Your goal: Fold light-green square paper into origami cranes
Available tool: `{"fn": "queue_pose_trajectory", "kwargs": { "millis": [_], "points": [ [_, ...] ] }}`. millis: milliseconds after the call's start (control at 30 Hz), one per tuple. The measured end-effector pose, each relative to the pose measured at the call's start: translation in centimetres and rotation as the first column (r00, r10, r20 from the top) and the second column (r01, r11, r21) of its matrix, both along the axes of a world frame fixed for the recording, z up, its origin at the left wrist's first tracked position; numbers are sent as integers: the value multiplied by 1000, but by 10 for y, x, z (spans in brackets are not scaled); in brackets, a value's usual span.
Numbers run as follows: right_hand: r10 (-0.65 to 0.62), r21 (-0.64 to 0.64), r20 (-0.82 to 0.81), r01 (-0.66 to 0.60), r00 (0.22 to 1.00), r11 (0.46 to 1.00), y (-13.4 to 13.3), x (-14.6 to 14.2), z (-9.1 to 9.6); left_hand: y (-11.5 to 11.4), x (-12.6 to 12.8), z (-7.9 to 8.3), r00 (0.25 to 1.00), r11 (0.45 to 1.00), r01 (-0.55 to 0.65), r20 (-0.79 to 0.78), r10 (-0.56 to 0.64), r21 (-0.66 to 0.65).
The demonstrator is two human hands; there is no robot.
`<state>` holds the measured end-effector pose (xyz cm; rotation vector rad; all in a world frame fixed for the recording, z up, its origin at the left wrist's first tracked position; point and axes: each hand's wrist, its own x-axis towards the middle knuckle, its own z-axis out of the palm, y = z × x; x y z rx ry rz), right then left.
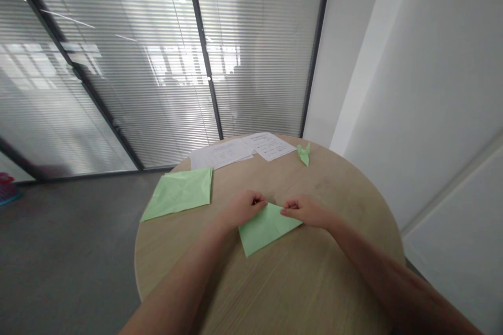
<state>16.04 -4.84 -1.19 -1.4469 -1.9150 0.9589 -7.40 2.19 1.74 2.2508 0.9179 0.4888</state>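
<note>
A sheet of green paper [265,230] with straight edges lies on the round wooden table in front of me. My left hand [248,207] pinches its far edge near the left corner, thumb and fingers together. At the right part of the same edge, my right hand [302,208] grips the paper between thumb and curled fingers. Parts of the sheet's left and right sides are hidden under the hands. Farther back on the right stands a small folded green paper figure [304,154], apart from both hands.
On the table's left side rests a stack of green paper [178,192]. Printed white sheets [271,145] lie along the far edge of the table [298,282]. Behind it is a glass partition with blinds [259,89]; a white wall [440,89] stands close on the right.
</note>
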Motion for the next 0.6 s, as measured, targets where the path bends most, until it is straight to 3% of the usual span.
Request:
{"fn": "queue_pose_trajectory", "kwargs": {
  "millis": [167, 333, 600],
  "points": [
    [-38, -14, -21, 37, 999, 999, 1, -3, -2, -1, 1, 1, 999, 1000, 24, -33, -24, -6],
    [8, -229, -127, -38, 992, 973, 3, 14, -7, 3, -5, 4, 998, 992, 44, 38, -40, -115],
    [6, -216, -176, -45, 984, 975, 6, 33, -12, 12, -12, -1, 996, 991, -15, 86, 26, -136]
  ]
}}
